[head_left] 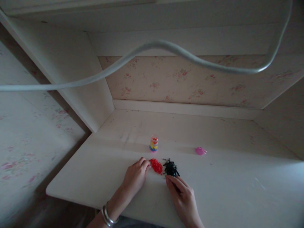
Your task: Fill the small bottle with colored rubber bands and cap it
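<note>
The left hand (136, 173), fingertips together, meets the red oblong heap of rubbery bits (156, 166), which slants toward the right hand (185, 195), pinched before the black rubbery heap (170, 167), contents of either pinch indiscernible.

Jar (154, 144) blocks bhd red pile (156, 166), gap twd pink pc (200, 151)

back wall (161, 82) — pink floral | white desk (237, 142), scuffed | light — dim

White cable (161, 44) (wavy), floral wallpaper (169, 80), side panel (78, 57)
</note>
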Tool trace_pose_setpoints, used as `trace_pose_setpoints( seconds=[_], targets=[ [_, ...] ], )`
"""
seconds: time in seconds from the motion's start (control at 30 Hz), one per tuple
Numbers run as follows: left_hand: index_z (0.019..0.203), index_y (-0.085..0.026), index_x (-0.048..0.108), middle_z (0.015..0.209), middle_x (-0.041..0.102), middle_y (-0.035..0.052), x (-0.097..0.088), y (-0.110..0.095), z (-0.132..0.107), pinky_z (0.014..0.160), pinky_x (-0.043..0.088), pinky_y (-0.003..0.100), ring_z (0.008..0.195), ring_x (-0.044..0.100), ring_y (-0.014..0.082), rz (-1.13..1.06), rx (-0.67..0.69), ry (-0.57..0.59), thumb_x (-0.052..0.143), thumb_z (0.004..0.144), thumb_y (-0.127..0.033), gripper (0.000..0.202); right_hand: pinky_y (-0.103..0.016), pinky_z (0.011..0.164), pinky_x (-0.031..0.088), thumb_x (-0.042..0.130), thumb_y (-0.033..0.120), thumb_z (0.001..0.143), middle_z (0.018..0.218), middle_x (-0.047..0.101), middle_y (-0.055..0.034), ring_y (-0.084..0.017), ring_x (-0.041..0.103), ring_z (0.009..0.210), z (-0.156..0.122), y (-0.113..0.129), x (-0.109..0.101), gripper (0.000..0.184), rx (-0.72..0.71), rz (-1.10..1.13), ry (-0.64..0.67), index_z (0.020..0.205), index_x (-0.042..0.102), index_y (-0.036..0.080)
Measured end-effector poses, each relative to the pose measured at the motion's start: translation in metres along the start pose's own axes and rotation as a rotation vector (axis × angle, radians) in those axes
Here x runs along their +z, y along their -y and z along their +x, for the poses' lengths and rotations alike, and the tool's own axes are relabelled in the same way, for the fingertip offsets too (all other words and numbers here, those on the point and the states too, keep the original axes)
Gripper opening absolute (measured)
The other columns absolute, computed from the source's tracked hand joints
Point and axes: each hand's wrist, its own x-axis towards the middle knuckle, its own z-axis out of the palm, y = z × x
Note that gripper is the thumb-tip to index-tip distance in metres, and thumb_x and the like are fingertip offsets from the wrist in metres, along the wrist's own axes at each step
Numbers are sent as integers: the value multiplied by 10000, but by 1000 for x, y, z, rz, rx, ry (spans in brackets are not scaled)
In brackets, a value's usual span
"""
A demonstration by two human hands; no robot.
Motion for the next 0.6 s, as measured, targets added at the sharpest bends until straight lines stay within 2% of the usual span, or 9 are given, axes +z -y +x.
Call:
trace_pose_setpoints(
  seconds=[0.13,0.23,0.4,0.5,0.6],
  targets=[
    [922,-237,599,915,613,3,-1,0,0,658,421,222,774,615,137,-40,-1,-31,422,958,-217,181,-172,660,485,509,343,920,814,659,-54,-144,629,726,-1,0,0,254,5,14,-5,952,714,197],
    [896,-226,607,901,607,15,-12,0,1,704,439,225,771,609,131,-169,-4,-74,413,960,-234,204,-169,652,484,510,343,919,795,657,-51,-140,628,709,-1,1,0,260,1,8,-10,969,718,195],
    [887,-199,621,869,604,24,-51,1,20,666,448,227,695,575,115,-346,-5,-240,459,945,-301,200,-168,637,487,513,346,915,795,664,-54,-140,632,701,0,3,-1,265,-16,-10,-25,942,725,190],
    [891,-192,630,879,614,22,-76,-2,40,665,449,223,698,566,109,-350,28,-337,486,932,-304,187,-171,636,492,518,355,909,800,671,-60,-147,638,712,1,4,-2,267,-15,-23,-38,907,727,188],
    [896,-189,638,884,621,15,-91,-8,58,653,447,214,680,556,96,-304,65,-394,495,925,-295,180,-169,596,485,511,366,910,780,669,-58,-144,635,678,2,4,-2,280,-14,-17,-41,888,726,187]
  ],
)
